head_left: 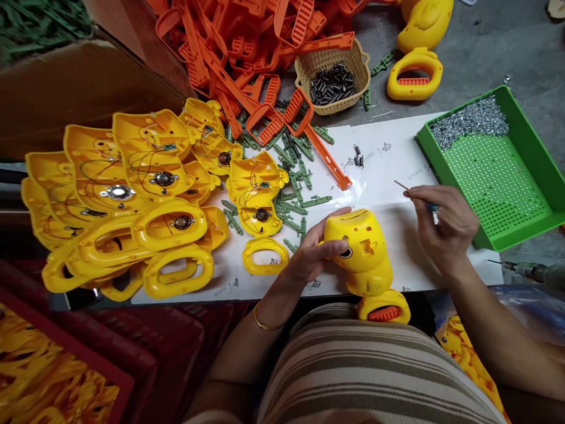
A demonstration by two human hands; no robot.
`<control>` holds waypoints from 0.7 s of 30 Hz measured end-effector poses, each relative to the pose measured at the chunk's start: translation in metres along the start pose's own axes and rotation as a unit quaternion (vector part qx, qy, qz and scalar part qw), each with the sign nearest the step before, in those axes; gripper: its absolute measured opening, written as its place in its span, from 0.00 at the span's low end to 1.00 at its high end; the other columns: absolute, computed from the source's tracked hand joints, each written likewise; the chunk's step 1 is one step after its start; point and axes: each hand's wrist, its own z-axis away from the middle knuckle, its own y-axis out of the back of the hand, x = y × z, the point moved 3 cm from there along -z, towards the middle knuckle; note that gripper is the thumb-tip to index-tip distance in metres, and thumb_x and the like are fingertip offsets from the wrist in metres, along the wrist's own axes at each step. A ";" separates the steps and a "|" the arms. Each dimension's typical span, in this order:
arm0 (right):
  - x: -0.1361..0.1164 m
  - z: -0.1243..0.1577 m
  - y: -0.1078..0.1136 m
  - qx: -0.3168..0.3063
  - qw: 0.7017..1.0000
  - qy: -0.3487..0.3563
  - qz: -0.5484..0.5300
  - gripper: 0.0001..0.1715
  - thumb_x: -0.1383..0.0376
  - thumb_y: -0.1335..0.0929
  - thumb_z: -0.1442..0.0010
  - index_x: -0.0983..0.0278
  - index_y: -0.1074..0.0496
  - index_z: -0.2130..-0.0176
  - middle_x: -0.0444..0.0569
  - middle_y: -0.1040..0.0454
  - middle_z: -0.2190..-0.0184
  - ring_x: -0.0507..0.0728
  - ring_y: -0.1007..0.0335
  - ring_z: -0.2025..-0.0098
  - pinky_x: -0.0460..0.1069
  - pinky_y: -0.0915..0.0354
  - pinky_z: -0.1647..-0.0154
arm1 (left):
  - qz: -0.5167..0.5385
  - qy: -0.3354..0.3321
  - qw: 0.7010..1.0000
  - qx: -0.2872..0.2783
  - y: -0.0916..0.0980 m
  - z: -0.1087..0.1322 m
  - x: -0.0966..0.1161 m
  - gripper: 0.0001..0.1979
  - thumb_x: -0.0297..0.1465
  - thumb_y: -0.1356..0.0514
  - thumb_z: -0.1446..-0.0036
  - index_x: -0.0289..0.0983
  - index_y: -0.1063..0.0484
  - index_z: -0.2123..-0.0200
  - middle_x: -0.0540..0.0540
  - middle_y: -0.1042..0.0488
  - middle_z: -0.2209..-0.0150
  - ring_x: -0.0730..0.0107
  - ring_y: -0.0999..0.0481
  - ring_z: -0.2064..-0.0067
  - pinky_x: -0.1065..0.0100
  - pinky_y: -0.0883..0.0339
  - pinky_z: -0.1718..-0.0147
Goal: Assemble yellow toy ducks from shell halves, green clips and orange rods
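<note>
My left hand (315, 252) is closed around the head end of a yellow duck toy (371, 259), thumb lying by its printed eye. The toy's loop handle (383, 307), with an orange trigger inside, points toward my body. A small opening shows in the toy's face. In my right hand (444, 227) is a thin tool, maybe a small screwdriver (401, 185), pinched with its slim shaft pointing left and a bluish part below the fingers. Its tip is apart from the toy. Several dark springs (358, 156) lie on the white sheet beyond.
Yellow half shells (152, 153) with wired speakers are stacked at left. Orange trigger parts (260, 65) and green plastic pieces (300, 182) lie behind. A basket (335, 109) holds springs; a green tray (521, 188) holds screws. A power screwdriver (536, 272) juts in at right.
</note>
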 end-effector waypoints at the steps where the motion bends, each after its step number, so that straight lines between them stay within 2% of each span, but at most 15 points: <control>1: 0.010 0.000 -0.002 -0.040 0.998 0.021 0.045 0.16 0.73 0.33 0.40 0.57 0.23 0.56 0.52 0.23 0.56 0.61 0.24 0.54 0.60 0.26 0.52 | 0.000 0.000 1.000 -0.003 -0.001 0.001 0.001 0.42 0.35 0.28 0.57 0.37 0.35 0.38 0.38 0.29 0.40 0.41 0.33 0.38 0.54 0.36 0.42; 3: 0.025 0.002 -0.004 -0.110 0.988 0.043 0.102 0.24 0.76 0.35 0.43 0.57 0.24 0.51 0.55 0.27 0.48 0.64 0.29 0.45 0.64 0.28 0.48 | 0.001 0.000 1.000 -0.005 -0.003 0.004 0.002 0.44 0.35 0.28 0.58 0.37 0.37 0.37 0.37 0.30 0.39 0.41 0.33 0.38 0.54 0.35 0.43; 4: 0.027 0.003 -0.003 -0.124 0.985 0.046 0.111 0.28 0.78 0.35 0.44 0.58 0.25 0.48 0.56 0.30 0.44 0.66 0.33 0.40 0.66 0.31 0.44 | -0.001 0.001 1.000 -0.005 -0.005 0.005 0.004 0.45 0.35 0.28 0.58 0.37 0.37 0.36 0.37 0.31 0.39 0.40 0.33 0.38 0.54 0.35 0.43; 6: 0.019 0.005 0.004 -0.095 0.992 0.022 0.080 0.32 0.78 0.36 0.44 0.57 0.28 0.43 0.56 0.33 0.41 0.67 0.40 0.35 0.68 0.38 0.38 | -0.009 0.006 1.000 -0.006 -0.009 0.010 0.006 0.46 0.35 0.27 0.58 0.37 0.39 0.35 0.36 0.31 0.39 0.39 0.33 0.38 0.54 0.34 0.43; 8: -0.001 0.009 0.011 -0.078 0.995 -0.058 -0.036 0.30 0.73 0.34 0.40 0.54 0.31 0.40 0.53 0.32 0.41 0.65 0.37 0.37 0.65 0.36 0.39 | -0.021 0.011 1.000 -0.011 -0.013 0.013 0.008 0.48 0.35 0.27 0.58 0.37 0.41 0.34 0.36 0.30 0.39 0.40 0.33 0.38 0.54 0.34 0.43; 9: -0.012 0.013 0.010 -0.122 0.978 -0.117 -0.124 0.29 0.68 0.34 0.37 0.53 0.34 0.38 0.53 0.31 0.41 0.63 0.34 0.39 0.63 0.33 0.42 | -0.026 0.013 0.999 -0.016 -0.015 0.014 0.009 0.48 0.35 0.27 0.58 0.38 0.42 0.34 0.37 0.30 0.39 0.40 0.33 0.38 0.55 0.34 0.44; 11: -0.036 0.024 0.003 -0.237 0.910 -0.215 -0.265 0.32 0.57 0.33 0.36 0.52 0.38 0.35 0.53 0.32 0.39 0.63 0.32 0.41 0.60 0.30 0.45 | -0.030 0.012 0.999 -0.027 -0.017 0.015 0.009 0.47 0.35 0.27 0.56 0.39 0.42 0.34 0.37 0.30 0.40 0.42 0.32 0.39 0.56 0.32 0.45; 12: -0.046 0.029 0.000 -0.267 0.882 -0.245 -0.302 0.35 0.54 0.32 0.37 0.52 0.41 0.34 0.53 0.34 0.38 0.63 0.33 0.40 0.60 0.30 0.44 | -0.029 0.011 0.999 -0.028 -0.018 0.014 0.009 0.47 0.35 0.28 0.56 0.39 0.42 0.34 0.37 0.29 0.40 0.42 0.31 0.39 0.56 0.32 0.46; 13: -0.053 0.033 -0.002 -0.266 0.873 -0.260 -0.316 0.37 0.53 0.30 0.38 0.52 0.41 0.34 0.53 0.36 0.37 0.63 0.34 0.39 0.60 0.31 0.43 | -0.029 0.009 0.999 -0.023 -0.017 0.013 0.008 0.46 0.36 0.28 0.55 0.39 0.42 0.34 0.37 0.29 0.40 0.43 0.30 0.40 0.57 0.31 0.47; 14: -0.056 0.035 -0.002 -0.237 0.882 -0.262 -0.312 0.38 0.55 0.29 0.39 0.51 0.41 0.34 0.53 0.37 0.37 0.63 0.35 0.39 0.59 0.31 0.43 | -0.030 0.007 0.999 -0.013 -0.016 0.012 0.007 0.46 0.37 0.28 0.55 0.39 0.42 0.34 0.36 0.29 0.40 0.44 0.29 0.41 0.58 0.30 0.49; 16: -0.052 0.036 0.000 -0.142 0.921 -0.229 -0.280 0.33 0.61 0.28 0.40 0.50 0.36 0.37 0.51 0.34 0.40 0.61 0.34 0.41 0.58 0.30 0.47 | -0.036 0.000 0.999 0.016 -0.013 0.011 0.006 0.47 0.38 0.28 0.55 0.38 0.42 0.34 0.36 0.29 0.41 0.44 0.27 0.43 0.60 0.28 0.52; 19: -0.032 0.024 0.008 -0.008 0.982 -0.106 -0.153 0.22 0.69 0.30 0.40 0.51 0.26 0.47 0.49 0.26 0.53 0.60 0.30 0.50 0.57 0.30 0.50 | -0.047 -0.003 0.998 0.047 -0.010 0.011 0.004 0.47 0.39 0.28 0.57 0.37 0.41 0.34 0.35 0.28 0.41 0.45 0.25 0.45 0.61 0.27 0.54; 21: -0.012 0.010 0.009 -0.011 0.999 -0.039 -0.021 0.22 0.73 0.33 0.39 0.53 0.25 0.49 0.51 0.25 0.54 0.60 0.29 0.51 0.59 0.31 0.49 | -0.052 -0.001 0.997 0.060 -0.011 0.012 0.004 0.47 0.40 0.28 0.58 0.37 0.40 0.35 0.36 0.29 0.41 0.44 0.26 0.44 0.60 0.27 0.53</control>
